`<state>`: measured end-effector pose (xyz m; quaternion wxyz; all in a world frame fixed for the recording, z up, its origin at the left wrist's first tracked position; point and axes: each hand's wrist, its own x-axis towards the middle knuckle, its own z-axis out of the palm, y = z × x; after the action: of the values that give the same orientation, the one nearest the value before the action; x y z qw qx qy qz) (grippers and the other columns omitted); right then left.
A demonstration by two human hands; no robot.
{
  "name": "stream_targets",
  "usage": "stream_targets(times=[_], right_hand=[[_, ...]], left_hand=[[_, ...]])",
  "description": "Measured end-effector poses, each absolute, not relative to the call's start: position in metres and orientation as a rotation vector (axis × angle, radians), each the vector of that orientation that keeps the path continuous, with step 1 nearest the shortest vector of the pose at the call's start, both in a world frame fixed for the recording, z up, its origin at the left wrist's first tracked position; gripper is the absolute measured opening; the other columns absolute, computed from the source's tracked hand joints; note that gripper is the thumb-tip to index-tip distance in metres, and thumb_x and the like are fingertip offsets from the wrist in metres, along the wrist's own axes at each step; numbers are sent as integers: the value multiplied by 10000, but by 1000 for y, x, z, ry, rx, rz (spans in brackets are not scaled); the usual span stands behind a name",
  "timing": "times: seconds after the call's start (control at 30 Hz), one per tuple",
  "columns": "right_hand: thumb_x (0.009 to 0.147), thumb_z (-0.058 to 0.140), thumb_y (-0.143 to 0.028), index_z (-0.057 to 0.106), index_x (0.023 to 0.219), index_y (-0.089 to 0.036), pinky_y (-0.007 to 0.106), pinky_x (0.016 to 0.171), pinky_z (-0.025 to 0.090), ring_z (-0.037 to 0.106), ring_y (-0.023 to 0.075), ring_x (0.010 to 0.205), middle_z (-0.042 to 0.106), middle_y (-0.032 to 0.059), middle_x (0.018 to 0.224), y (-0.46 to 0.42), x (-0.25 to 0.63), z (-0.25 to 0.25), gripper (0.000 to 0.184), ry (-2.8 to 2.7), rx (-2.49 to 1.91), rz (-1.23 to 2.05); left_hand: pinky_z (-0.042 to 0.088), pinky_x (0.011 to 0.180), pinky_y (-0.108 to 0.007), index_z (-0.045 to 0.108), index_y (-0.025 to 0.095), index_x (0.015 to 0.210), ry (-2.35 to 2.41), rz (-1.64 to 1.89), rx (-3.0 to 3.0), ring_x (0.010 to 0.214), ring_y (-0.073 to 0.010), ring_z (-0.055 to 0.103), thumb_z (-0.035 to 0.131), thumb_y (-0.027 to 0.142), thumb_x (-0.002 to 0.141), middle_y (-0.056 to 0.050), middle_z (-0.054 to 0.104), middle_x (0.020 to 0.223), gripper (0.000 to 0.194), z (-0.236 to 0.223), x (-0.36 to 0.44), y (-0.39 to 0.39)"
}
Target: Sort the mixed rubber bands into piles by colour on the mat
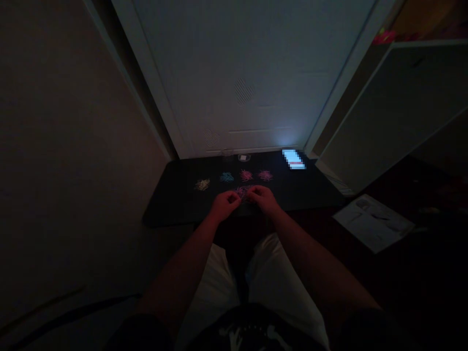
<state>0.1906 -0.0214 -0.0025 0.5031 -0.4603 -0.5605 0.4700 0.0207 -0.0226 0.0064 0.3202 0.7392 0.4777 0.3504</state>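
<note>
Both hands meet over a loose pile of thin purple-pink sticks or strips [243, 191] near the front edge of a dark table [179, 200]. My left hand [225, 203] has its fingertips pinched at the pile's left side. On the right side, my right hand [263, 198] pinches in the same way. Whatever lies between the fingertips is too small and dim to make out. Behind the hands sit more piles of similar strips: a yellowish one [203, 184], a blue one [226, 177], a pink one [246, 175] and another pink one [265, 175].
A lit phone [293, 159] lies at the table's back right. Toward the back are a small clear container with a white label [243, 158] and a faint clear cup [227, 154]. A pale panel [241, 58] rises behind. A printed sheet [373, 222] lies to the right.
</note>
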Motion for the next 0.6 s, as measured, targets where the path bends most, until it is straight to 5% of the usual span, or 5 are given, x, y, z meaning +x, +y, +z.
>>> stream_targets(times=[0.6], right_hand=[[670,569,-343,583,729,-171,219,476,341,447,85,486,525,-36,547,-18,188,-4,183,-1306,-1109,1150]], left_hand=[[401,574,-215,617,145,719,1266,943,1924,599,-100,515,562,318,722,2,602,660,181,4,20,-22]])
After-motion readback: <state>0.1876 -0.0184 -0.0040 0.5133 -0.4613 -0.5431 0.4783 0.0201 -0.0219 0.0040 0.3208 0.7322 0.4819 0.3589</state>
